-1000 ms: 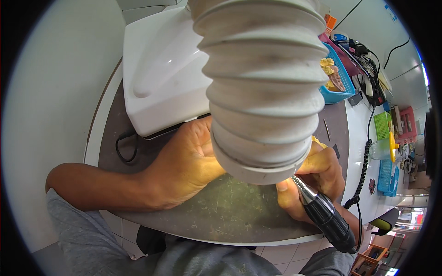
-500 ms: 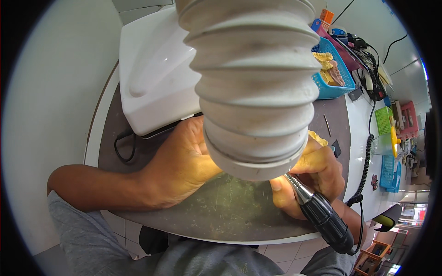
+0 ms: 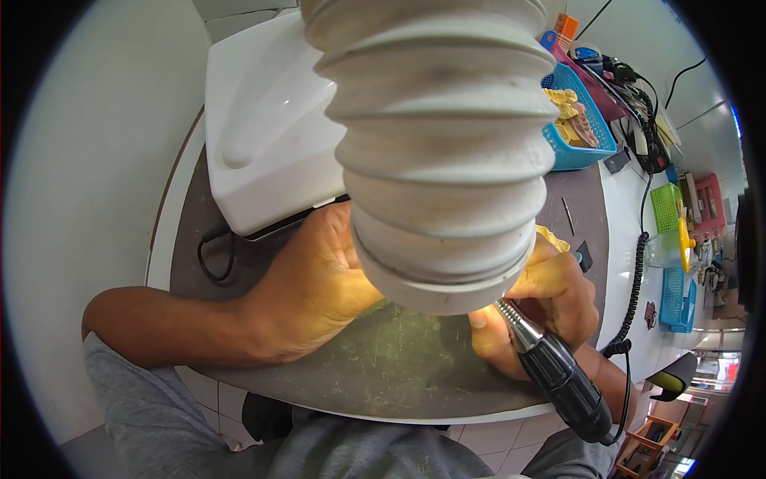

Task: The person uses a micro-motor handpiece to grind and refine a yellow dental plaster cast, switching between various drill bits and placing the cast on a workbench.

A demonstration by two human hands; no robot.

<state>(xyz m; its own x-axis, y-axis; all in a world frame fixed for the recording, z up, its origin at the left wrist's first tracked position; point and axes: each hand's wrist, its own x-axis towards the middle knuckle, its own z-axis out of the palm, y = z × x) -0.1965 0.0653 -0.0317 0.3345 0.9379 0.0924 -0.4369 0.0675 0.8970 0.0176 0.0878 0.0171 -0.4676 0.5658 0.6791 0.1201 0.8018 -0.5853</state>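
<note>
Right hand (image 3: 562,299): gripping black-and-silver metal handpiece (image 3: 560,379), right of white ribbed plastic hose (image 3: 443,152)
Left hand (image 3: 315,283): grip hidden, can't tell
Handpiece: could skid if hose blocks sight

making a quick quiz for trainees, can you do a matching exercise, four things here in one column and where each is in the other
1. black handpiece
2. white ribbed hose
3. pink dental model
4. thin metal rod

A. inside the blue basket
B. lying on the brownish work surface
C. held in the right hand
D. partly hiding the left hand

Pairs: 1-C, 2-D, 3-A, 4-B
</note>
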